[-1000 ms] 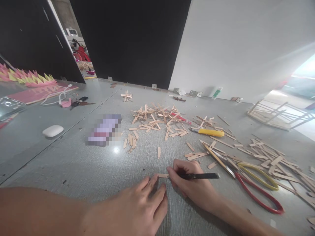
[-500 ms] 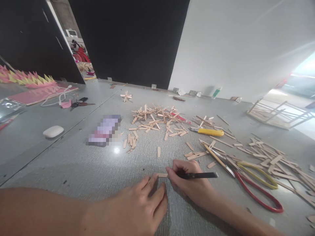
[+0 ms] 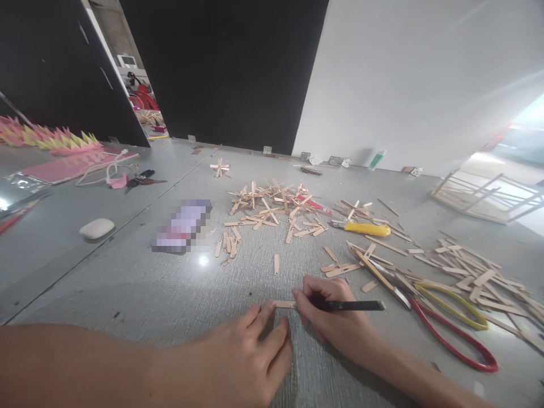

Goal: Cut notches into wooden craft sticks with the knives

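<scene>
My left hand lies on the grey surface with its fingers stretched and slightly spread. Its fingertips press the left end of a small flat wooden stick. At the stick's right end, my right hand is closed around a slim black pen-shaped tool. The tool's tip is hidden behind my fingers, so its exact kind cannot be made out. Just beyond my hands lies a single short wooden piece. Farther off is a heap of crossed stick pieces.
Right of my hand are scissors with red and yellow handles, a pencil, a yellow cutter and a pile of sticks. To the left lie a blurred-out phone and a white case. Panels rise behind.
The view has shifted slightly, so everything sits a little farther right. My right hand has slid a touch rightward along the stick; my left hand keeps its place on it.
</scene>
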The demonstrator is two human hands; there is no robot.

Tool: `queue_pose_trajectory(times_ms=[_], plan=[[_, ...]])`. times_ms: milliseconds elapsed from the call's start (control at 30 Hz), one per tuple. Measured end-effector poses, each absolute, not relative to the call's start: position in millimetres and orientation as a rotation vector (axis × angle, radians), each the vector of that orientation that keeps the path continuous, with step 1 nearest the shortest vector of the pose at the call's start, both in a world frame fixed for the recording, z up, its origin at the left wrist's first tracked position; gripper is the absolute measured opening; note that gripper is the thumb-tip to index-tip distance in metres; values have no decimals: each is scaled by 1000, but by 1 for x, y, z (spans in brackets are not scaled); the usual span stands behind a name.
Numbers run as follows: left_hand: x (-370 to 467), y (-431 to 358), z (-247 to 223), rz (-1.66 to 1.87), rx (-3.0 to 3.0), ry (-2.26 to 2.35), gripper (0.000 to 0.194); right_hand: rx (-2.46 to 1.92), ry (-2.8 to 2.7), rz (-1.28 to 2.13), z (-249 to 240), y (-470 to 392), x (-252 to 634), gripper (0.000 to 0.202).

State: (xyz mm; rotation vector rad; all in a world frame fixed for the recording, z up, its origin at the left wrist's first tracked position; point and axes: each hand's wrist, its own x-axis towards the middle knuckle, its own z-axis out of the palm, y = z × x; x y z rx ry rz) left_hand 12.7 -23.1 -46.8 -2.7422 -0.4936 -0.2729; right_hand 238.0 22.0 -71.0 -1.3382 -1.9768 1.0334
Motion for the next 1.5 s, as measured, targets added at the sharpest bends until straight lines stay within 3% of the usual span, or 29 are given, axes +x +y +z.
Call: queue_pose_trajectory(times_ms=[1000, 1267, 1500], plan=[[12, -29, -41, -282, -2743, -605, 36, -1323, -1925, 1182, -69, 23, 240, 42], [10, -31, -36, -300, -2743, -655, 39, -1303, -1695, 1394, -61, 31, 247, 47], [8, -40, -32, -347, -2684, -608, 31, -1325, -1496, 1356, -50, 41, 255, 52]])
